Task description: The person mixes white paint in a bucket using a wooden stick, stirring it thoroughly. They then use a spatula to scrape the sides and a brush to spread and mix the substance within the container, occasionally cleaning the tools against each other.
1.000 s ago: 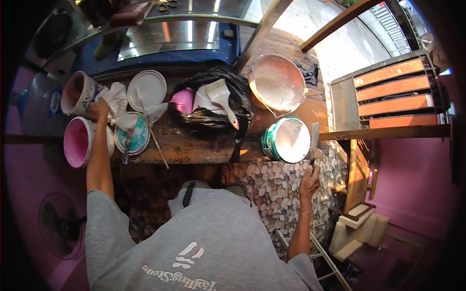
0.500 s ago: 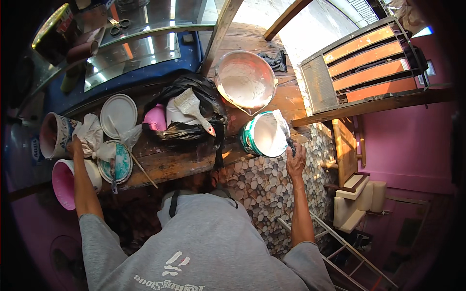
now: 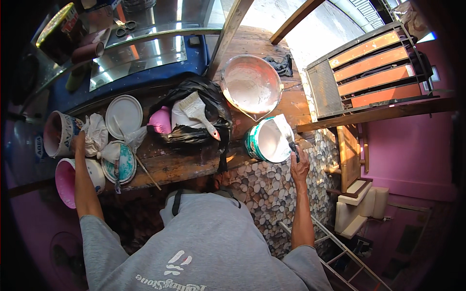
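Note:
My right hand (image 3: 300, 165) is closed round a black-handled tool (image 3: 292, 145) at the right rim of a green-and-white paint bucket (image 3: 252, 140). A flat, white-coated piece (image 3: 282, 127) extends from the handle over the bucket's mouth; I cannot tell whether it is a scraper or a brush. Pale, thick-looking material fills the bucket. Far to the left, my left hand (image 3: 78, 140) is at the side of a white printed bucket (image 3: 60, 135), next to a crumpled white plastic bag (image 3: 96, 136); its fingers are mostly hidden. Below that forearm, a pink-lined bucket (image 3: 65, 182) lies tipped.
A wide paint-smeared pail (image 3: 252, 86) stands on the wooden bench (image 3: 184, 167). Beside it, a wide brush (image 3: 196, 109) rests on a black plastic bag (image 3: 194, 85). Two lids (image 3: 124, 115) and a thin stick (image 3: 148, 177) lie left. A ladder (image 3: 344, 252) is at lower right.
The whole view has shifted slightly to the right and down. My right hand stays on the tool at the bucket's rim, and my left hand remains beside the printed bucket.

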Tool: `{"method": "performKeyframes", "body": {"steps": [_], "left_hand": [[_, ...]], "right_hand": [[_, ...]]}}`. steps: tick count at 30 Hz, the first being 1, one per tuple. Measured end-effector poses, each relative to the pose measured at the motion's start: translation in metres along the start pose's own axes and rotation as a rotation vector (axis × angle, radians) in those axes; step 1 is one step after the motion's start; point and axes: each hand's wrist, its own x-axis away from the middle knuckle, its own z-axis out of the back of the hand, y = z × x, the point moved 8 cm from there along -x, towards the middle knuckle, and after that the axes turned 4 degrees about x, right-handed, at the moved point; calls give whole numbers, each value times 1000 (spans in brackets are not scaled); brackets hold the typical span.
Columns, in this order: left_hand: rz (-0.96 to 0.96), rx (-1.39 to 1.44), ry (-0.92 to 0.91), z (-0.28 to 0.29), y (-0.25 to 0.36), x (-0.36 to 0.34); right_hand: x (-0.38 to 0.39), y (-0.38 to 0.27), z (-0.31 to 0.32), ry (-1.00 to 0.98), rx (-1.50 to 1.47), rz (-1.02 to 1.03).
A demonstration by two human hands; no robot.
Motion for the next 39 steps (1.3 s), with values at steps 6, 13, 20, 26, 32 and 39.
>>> {"method": "performKeyframes", "body": {"steps": [6, 13, 20, 26, 32, 39], "left_hand": [[-184, -26, -76, -7, 43, 21], [-302, 36, 3, 4, 4, 17], [-352, 317, 179, 41, 63, 92], [-327, 590, 276, 60, 39, 109], [-346, 615, 348, 60, 38, 107], [-361, 493, 419, 89, 60, 128]], "right_hand": [[4, 5, 41, -20, 136, -135], [-2, -1, 22, 31, 6, -64], [31, 27, -6, 17, -266, -257], [29, 54, -18, 18, -261, -242], [23, 57, -19, 61, -219, -127], [25, 44, -13, 16, -254, -179]]}}
